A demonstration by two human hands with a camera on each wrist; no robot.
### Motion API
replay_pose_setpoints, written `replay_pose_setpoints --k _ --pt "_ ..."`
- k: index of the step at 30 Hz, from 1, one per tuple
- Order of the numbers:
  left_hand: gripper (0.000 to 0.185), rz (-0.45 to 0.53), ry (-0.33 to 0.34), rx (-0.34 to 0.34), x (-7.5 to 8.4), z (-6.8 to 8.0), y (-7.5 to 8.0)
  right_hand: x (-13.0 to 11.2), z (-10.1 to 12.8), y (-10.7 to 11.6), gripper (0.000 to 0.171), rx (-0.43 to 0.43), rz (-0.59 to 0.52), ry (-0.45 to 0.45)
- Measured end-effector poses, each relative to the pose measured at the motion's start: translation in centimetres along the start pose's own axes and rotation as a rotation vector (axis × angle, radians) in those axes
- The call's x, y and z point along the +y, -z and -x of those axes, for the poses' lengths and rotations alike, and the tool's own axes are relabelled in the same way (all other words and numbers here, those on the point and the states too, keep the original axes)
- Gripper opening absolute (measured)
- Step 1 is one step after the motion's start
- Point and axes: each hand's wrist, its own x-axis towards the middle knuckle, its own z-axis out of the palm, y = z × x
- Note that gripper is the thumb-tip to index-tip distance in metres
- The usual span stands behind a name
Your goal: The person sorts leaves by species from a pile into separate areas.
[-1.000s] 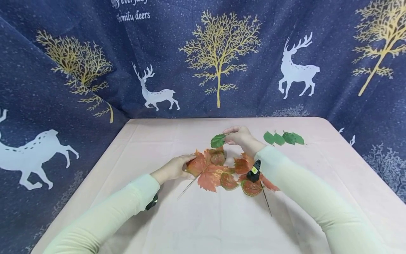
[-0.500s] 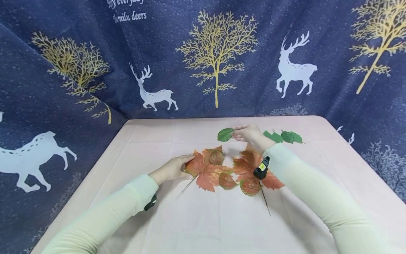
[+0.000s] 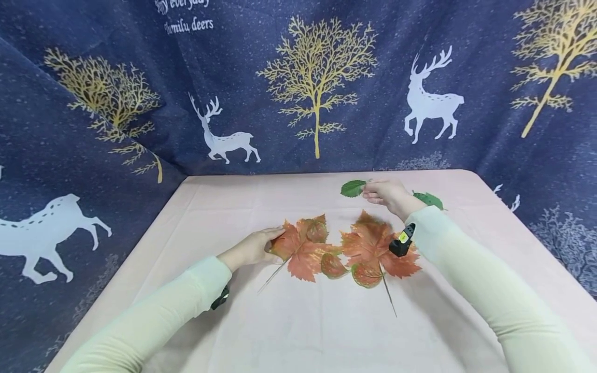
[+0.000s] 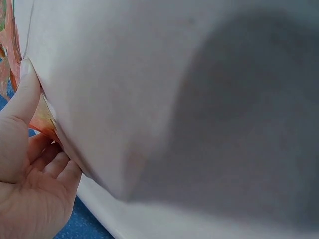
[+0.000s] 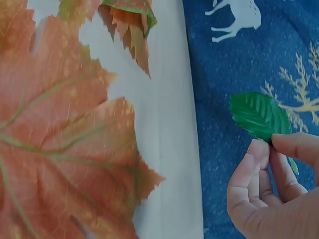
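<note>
My right hand (image 3: 391, 196) pinches a green leaf (image 3: 353, 188) by its stem end, at the back of the table. In the right wrist view, the leaf (image 5: 261, 115) shows serrated edges between thumb and fingertips. My left hand (image 3: 253, 248) holds the left edge of an orange maple leaf (image 3: 308, 260) on the table; in the left wrist view, the thumb and curled fingers lie about its rim, partly hidden. A second maple leaf (image 3: 368, 246) lies to its right, its thin stem pointing toward me. Small reddish round leaves (image 3: 333, 265) lie among them.
More green leaves (image 3: 428, 200) lie at the back right, partly hidden behind the right hand. The pale tablecloth (image 3: 289, 326) covers the table, and a dark blue printed curtain (image 3: 289, 103) hangs behind its back edge.
The right hand has moved right and back with the green leaf, away from the maple leaves and nearer the other green leaves. The left hand has stayed in place.
</note>
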Motion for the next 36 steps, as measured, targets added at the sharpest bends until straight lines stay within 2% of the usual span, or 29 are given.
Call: replay_pose_setpoints --k 11,16,25,31,36 --pt "0.084 0.012 -0.007 0.008 -0.4 0.0 0.0 -0.2 -0.5 2.2 0.056 -0.064 0.003 -0.057" --pt "0.083 0.009 -0.023 0.012 -0.4 0.1 0.1 0.2 -1.1 2.7 0.061 -0.047 0.004 -0.073" --pt "0.083 0.017 0.0 0.003 -0.4 0.1 -0.1 1.2 -2.5 4.0 0.059 -0.037 -0.099 -0.091" --pt "0.082 0.032 0.019 -0.002 -0.3 0.1 -0.1 1.6 -3.0 5.5 0.055 -0.04 0.047 -0.058" --pt "0.083 0.026 0.012 0.002 -0.3 0.1 -0.1 1.8 -3.8 5.9 0.048 -0.025 0.078 -0.013"
